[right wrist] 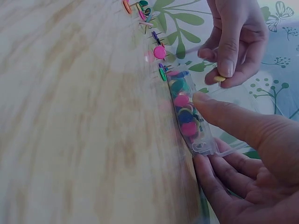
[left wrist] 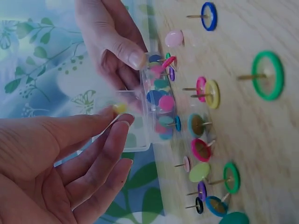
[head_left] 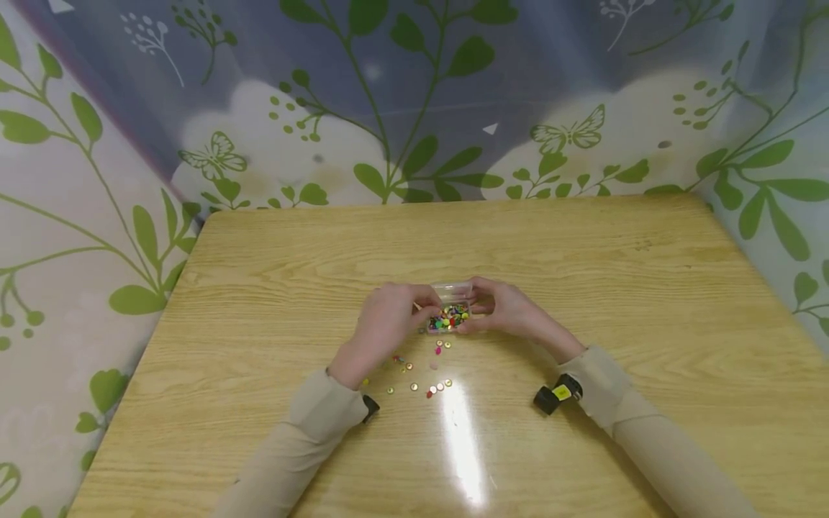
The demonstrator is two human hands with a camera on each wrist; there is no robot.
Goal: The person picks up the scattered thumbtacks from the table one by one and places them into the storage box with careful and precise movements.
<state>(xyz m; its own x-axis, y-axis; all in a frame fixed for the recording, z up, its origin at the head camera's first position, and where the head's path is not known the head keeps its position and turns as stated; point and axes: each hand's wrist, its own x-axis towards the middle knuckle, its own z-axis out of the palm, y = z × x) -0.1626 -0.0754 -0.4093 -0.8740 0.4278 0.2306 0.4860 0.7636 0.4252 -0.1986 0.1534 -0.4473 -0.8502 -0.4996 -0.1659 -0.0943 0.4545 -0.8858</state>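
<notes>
Wood-grain table beneath all. Right hand: thumb and fingers gripping the right end of the box. Left hand: at the box's left side, thumb and forefinger pinching a yellow tack. Clear box: between the hands, lid raised on the far side, full of coloured tacks. Loose tacks: scattered nearer the wearer, between the forearms. Yellow tack: in the left fingertips, just above the box, apart from it.
</notes>
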